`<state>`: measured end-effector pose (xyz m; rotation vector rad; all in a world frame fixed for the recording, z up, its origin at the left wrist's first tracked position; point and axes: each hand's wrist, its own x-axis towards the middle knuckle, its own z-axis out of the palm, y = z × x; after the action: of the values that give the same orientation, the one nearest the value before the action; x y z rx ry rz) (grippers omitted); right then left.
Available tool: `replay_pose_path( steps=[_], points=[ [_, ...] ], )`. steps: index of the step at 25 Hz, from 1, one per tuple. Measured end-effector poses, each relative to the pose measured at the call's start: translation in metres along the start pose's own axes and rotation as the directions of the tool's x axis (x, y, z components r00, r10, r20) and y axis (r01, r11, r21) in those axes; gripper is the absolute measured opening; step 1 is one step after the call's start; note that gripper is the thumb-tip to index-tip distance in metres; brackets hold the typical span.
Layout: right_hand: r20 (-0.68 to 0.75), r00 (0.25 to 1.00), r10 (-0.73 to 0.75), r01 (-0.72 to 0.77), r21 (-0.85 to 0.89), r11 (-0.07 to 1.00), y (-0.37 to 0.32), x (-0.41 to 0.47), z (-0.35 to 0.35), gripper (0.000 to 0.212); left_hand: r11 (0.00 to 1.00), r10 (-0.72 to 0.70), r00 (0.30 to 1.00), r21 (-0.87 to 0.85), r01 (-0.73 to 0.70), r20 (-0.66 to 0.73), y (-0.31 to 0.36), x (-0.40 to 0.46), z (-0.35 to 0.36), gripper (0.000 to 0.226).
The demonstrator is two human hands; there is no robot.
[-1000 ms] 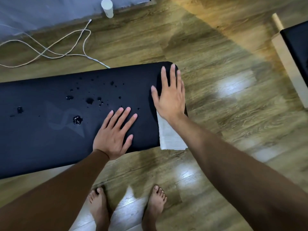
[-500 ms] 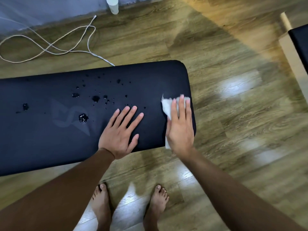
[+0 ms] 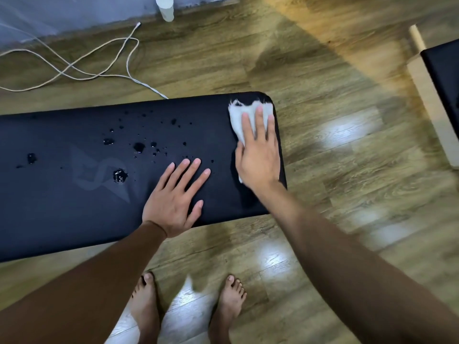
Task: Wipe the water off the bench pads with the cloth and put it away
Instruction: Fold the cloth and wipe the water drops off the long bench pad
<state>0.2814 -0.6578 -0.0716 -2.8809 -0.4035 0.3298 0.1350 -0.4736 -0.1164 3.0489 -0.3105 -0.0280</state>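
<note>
A long black bench pad (image 3: 62, 207) stretches across the view from the left edge to the middle. Water drops (image 3: 139, 146) and small puddles dot its upper middle and left part. My right hand (image 3: 258, 155) lies flat at the pad's right end, pressing a white cloth (image 3: 239, 115) against it; the cloth sticks out past my fingertips near the far right corner. My left hand (image 3: 176, 197) rests flat on the pad with fingers spread, holding nothing, just right of the drops.
A white cable (image 3: 82, 63) loops on the wooden floor beyond the pad. A white cylinder (image 3: 165, 7) stands by the wall. A second black pad on a pale wooden frame (image 3: 432, 95) is at the right edge. My bare feet (image 3: 188, 309) stand below the bench.
My right hand pulled the cloth from the far right corner toward the near edge, then pushed it back to the far corner. My left hand stayed flat on the pad.
</note>
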Motion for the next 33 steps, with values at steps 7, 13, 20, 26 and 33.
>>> replay_pose_path(
  steps=[7, 13, 20, 26, 33],
  points=[
    [0.016, 0.997, -0.07, 0.07, 0.031, 0.997, 0.015, -0.105, 0.025, 0.058, 1.0, 0.002, 1.0, -0.011, -0.002, -0.018, 0.001, 0.0, 0.002, 0.069],
    [0.007, 0.989, -0.145, 0.145, -0.035, 0.989, -0.012, 0.029, 0.008, 0.061, 1.0, 0.013, 1.0, 0.001, -0.013, -0.028, -0.001, 0.0, 0.004, 0.069],
    [0.01, 0.99, -0.141, 0.141, -0.053, 0.989, -0.019, 0.007, 0.008, 0.056, 1.0, 0.009, 1.0, -0.022, -0.009, 0.003, 0.0, 0.0, -0.004, 0.069],
    [-0.015, 0.997, -0.079, 0.078, -0.037, 0.996, -0.024, -0.093, 0.029, 0.055, 0.979, -0.193, 0.981, -0.072, 0.192, -0.016, -0.011, -0.017, -0.017, 0.074],
    [0.016, 0.994, -0.105, 0.105, -0.044, 0.993, -0.054, -0.059, 0.027, 0.056, 0.984, -0.176, 0.984, -0.024, 0.177, 0.025, -0.048, -0.022, -0.019, 0.072]
  ],
)
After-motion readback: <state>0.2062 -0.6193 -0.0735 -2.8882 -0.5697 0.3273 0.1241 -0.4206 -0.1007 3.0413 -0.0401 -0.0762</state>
